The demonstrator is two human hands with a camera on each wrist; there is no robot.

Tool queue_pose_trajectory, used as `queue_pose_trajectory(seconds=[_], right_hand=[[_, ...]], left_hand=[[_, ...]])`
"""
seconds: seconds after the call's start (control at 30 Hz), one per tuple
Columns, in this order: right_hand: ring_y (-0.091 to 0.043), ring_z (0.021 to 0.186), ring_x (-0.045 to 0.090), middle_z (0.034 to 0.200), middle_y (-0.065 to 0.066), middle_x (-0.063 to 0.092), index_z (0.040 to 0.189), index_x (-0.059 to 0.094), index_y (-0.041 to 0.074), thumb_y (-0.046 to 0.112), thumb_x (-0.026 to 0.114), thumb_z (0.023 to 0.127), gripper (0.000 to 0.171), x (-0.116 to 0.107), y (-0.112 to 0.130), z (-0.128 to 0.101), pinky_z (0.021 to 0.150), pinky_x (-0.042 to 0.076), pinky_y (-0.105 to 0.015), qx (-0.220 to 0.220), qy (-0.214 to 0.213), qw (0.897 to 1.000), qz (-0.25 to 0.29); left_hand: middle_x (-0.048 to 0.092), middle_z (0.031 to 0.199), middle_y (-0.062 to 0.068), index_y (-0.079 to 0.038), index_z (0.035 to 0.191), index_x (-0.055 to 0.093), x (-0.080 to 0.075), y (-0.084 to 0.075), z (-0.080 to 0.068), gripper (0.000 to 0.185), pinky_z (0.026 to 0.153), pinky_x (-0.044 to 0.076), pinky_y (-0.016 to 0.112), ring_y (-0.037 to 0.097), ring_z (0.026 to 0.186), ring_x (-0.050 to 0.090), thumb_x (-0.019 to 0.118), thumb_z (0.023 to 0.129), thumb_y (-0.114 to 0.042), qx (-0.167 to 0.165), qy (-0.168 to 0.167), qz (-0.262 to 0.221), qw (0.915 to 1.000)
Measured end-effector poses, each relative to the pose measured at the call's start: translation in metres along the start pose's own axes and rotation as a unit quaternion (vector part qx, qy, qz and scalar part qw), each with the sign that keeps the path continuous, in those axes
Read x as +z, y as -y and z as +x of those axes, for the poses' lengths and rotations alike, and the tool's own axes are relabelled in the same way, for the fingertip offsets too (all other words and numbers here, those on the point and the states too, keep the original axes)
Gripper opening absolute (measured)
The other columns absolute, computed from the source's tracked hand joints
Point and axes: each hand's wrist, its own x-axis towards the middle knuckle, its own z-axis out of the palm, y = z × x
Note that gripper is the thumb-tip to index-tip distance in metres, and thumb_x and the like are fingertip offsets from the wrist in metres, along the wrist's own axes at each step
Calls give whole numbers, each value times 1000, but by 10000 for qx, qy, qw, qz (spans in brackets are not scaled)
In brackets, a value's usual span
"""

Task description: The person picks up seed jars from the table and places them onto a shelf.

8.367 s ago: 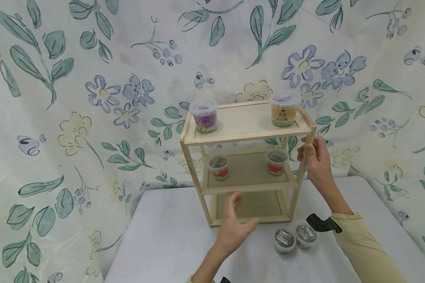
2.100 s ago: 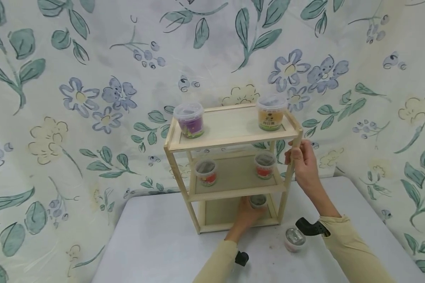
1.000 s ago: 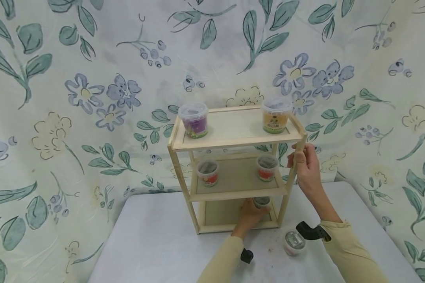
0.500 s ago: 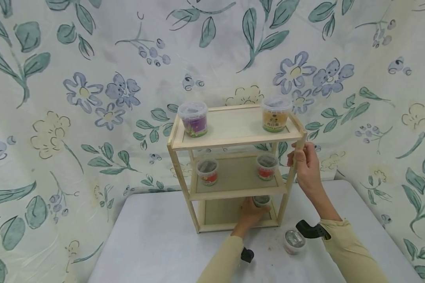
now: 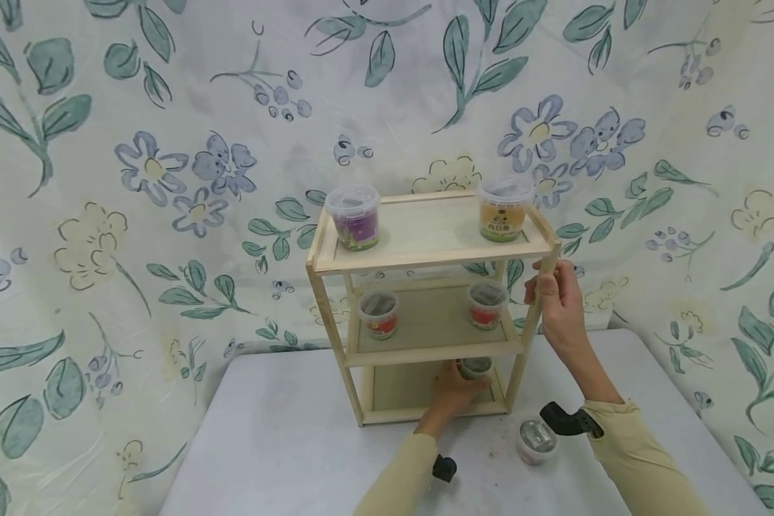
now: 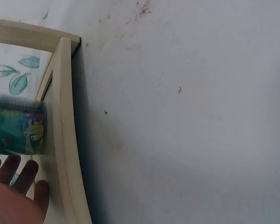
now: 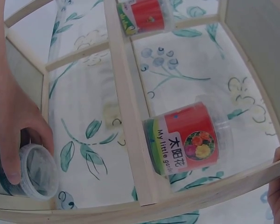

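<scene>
In the head view my left hand (image 5: 451, 390) reaches into the bottom tier of a small wooden three-tier shelf (image 5: 435, 351). Its thumb and fingers are around a clear-lidded plastic tub (image 5: 475, 367) at the right of that tier. The left wrist view shows this tub's teal printed side (image 6: 18, 128) between thumb and fingers. My right hand (image 5: 561, 304) grips the shelf's right front post below the top tier. The right wrist view has the left hand (image 7: 21, 121) around the tub (image 7: 37, 172), and right-hand fingertips (image 7: 279, 186) on the post.
A purple tub (image 5: 355, 218) and a yellow tub (image 5: 503, 211) stand on the top tier. Two red-labelled tubs (image 5: 379, 315) (image 5: 486, 306) stand on the middle tier. Another tub (image 5: 535, 441) sits on the white table (image 5: 277, 437) near the right wrist.
Earlier, two tubs stood on the table and my left hand was empty. It has since brought one into the bottom tier, shifting only slightly of late. My right hand stays on the post.
</scene>
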Motion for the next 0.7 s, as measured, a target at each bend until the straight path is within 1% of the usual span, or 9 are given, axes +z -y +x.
queue_pose_trajectory(seconds=[0.2, 0.3, 0.4, 0.5, 0.6, 0.7], right_hand=[[-9, 69, 52, 78, 1, 56, 117, 44, -13, 11, 37, 107, 27, 0, 2, 1, 68, 43, -22, 85, -11, 10000, -34], [-10, 69, 51, 77, 0, 55, 117, 44, -13, 11, 36, 107, 26, 0, 3, 1, 69, 43, -24, 132, -36, 9999, -69], [-9, 69, 52, 77, 1, 55, 117, 44, -12, 10, 37, 107, 26, 0, 3, 0, 71, 43, -24, 232, -46, 9996, -124], [-9, 70, 52, 77, 2, 55, 118, 45, -11, 11, 37, 107, 25, 0, 3, 0, 72, 44, -24, 278, -37, 9995, -156], [-10, 69, 52, 76, -2, 55, 119, 43, -13, 10, 38, 107, 27, 0, 1, -1, 71, 43, -23, 149, -4, 9999, -44], [-10, 68, 51, 75, -4, 54, 119, 43, -14, 11, 38, 107, 29, 0, 0, -1, 69, 42, -22, 22, 5, 10000, -9]], left_hand=[[52, 139, 16, -7, 146, 38, -5, 0, -5, 79, 110, 22, 60, 34, 128, 47, 76, 83, -35, 72, -109, 38, 9999], [53, 137, 16, -6, 144, 41, -8, 0, -8, 78, 108, 25, 59, 35, 126, 49, 78, 82, -36, 20, -181, 76, 9998], [53, 136, 16, -6, 141, 43, -11, 1, -12, 77, 108, 29, 58, 36, 126, 48, 78, 82, -39, -136, -230, 135, 9996], [53, 136, 16, -6, 140, 43, -14, 2, -14, 77, 108, 29, 60, 38, 126, 47, 79, 81, -40, -195, -256, 122, 9994], [51, 137, 16, -7, 140, 44, -16, 3, -18, 75, 107, 32, 60, 39, 127, 45, 78, 82, -40, -232, -221, 54, 9995], [52, 137, 16, -7, 138, 45, -18, 4, -23, 71, 105, 33, 59, 37, 126, 46, 77, 83, -39, -55, -194, 42, 9998]])
